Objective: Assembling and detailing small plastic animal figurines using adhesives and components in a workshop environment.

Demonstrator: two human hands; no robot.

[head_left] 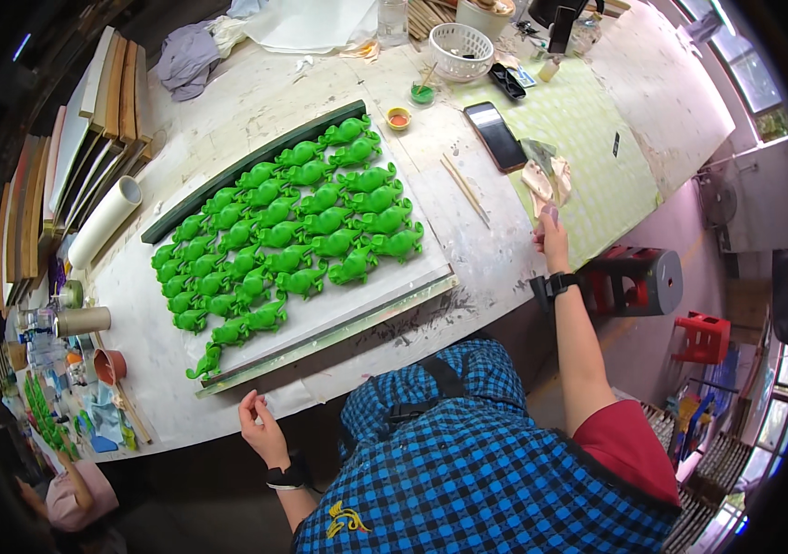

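Observation:
My right hand (552, 242) reaches to the right side of the table, its fingers closed on a crumpled cream cloth (540, 189). Just beyond the cloth lies a dark-screened phone (495, 136), partly on a pale green patterned sheet (611, 175). Loosely bent, with nothing visible in it, my left hand (263, 430) hovers by the table's near edge. Closest to it is a white board (348, 300) carrying rows of glossy green animal figurines (288, 233) with curled tails. Two thin wooden sticks (465, 189) rest between the board and the cloth.
Small cups of orange paint (398, 118) and green paint (422, 93) stand behind the sticks, near a white basket (461, 52). Leaning boards (117, 88) and a white roll (106, 222) line the left. Beside the table is a stool (643, 280). Another person (80, 494) works at far left.

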